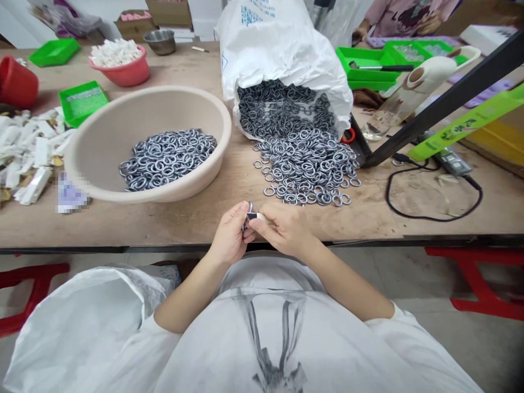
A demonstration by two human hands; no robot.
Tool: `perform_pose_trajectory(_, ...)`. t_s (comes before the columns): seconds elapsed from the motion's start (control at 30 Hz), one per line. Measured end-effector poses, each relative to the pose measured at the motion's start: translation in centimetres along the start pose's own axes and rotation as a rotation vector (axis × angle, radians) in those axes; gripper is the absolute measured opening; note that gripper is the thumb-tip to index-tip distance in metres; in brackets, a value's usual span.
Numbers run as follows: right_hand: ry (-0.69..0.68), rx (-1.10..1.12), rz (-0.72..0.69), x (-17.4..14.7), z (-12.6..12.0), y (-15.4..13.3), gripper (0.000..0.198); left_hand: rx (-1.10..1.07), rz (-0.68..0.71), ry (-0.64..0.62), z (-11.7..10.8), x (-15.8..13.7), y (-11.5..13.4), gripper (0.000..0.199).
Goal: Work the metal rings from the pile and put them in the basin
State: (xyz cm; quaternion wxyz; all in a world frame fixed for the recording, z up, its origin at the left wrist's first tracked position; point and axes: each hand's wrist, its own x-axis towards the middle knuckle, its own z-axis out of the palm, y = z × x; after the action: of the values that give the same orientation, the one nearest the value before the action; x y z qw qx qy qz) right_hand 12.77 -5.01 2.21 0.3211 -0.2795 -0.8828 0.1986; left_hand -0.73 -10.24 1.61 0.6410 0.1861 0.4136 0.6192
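Close together at the table's front edge, both hands work over grey metal rings. My left hand (230, 233) is closed on a few of the rings (251, 207), pinching one upright between thumb and fingers. My right hand (287, 228) is closed around a small tool with a white handle and a dark flat end (252, 216), which touches or lies close to the held rings. The fingers hide most of the tool. Just beyond my right hand, a loose heap of rings (307, 169) spills from a white sack (282, 49) lying on its side.
A large beige basin (94, 147) with rings stands left of the sack. White pieces (33, 153), green trays (55, 52) and a pink bowl (126, 73) are farther left. A slanted black bar (442, 98) and a black cable (429, 218) are right. Across the table is a person (409, 19).
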Motion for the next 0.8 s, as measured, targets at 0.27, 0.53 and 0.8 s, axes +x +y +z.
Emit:
perform_pose_trajectory(0.27, 0.001, 0.038, -0.022, -0.1, -0.2, 0.1, 0.041, -0.023, -0.032, -0.035, 0.1, -0.2, 0.1, 0.044)
perform_pose_trajectory(0.53, -0.005, 0.042, -0.003, -0.1, -0.5, -0.1, 0.042, -0.026, -0.027, -0.063, 0.0, -0.2, -0.2, 0.043)
perform_pose_trajectory(0.8, -0.093, 0.01, 0.182, 0.7, 0.1, 0.9, 0.047, 0.014, -0.041, -0.111, -0.7, 0.1, -0.2, 0.045)
